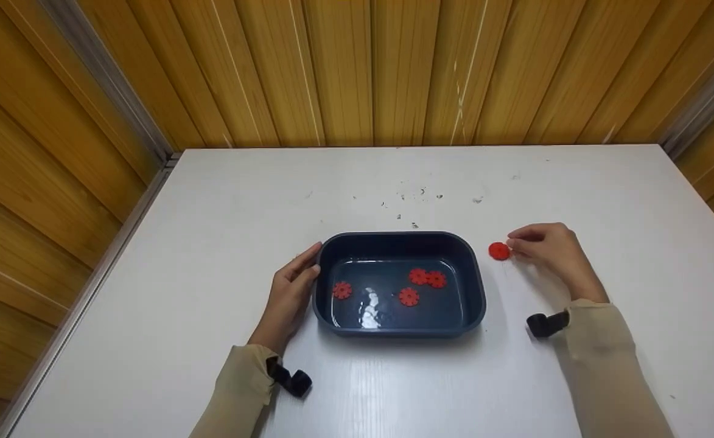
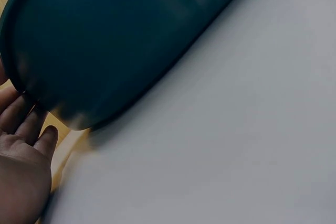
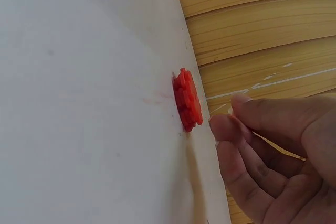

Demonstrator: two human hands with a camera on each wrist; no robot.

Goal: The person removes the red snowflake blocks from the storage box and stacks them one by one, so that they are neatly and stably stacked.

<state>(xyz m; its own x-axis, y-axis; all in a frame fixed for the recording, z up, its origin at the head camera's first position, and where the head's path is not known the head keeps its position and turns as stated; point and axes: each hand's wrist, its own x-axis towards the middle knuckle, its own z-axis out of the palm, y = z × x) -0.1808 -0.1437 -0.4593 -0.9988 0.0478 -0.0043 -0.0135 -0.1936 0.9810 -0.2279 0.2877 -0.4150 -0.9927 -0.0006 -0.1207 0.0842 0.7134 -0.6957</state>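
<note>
Rests the left hand (image 1: 287,292) against the left end of a dark blue tub (image 1: 399,333), with fingers loosely extended along the outer wall. Holds the right hand (image 1: 553,249) just beside a small stack of red discs (image 1: 499,251) on the white table (image 1: 180,304), right of the tub, with thumb and forefinger nearly pressed together, and in the right wrist view apart from the stack. Has four more red discs (image 1: 409,297) in the tub: one near the left end, two touching right of the middle, one just nearer. Wears beige sleeves (image 1: 603,334)
</note>
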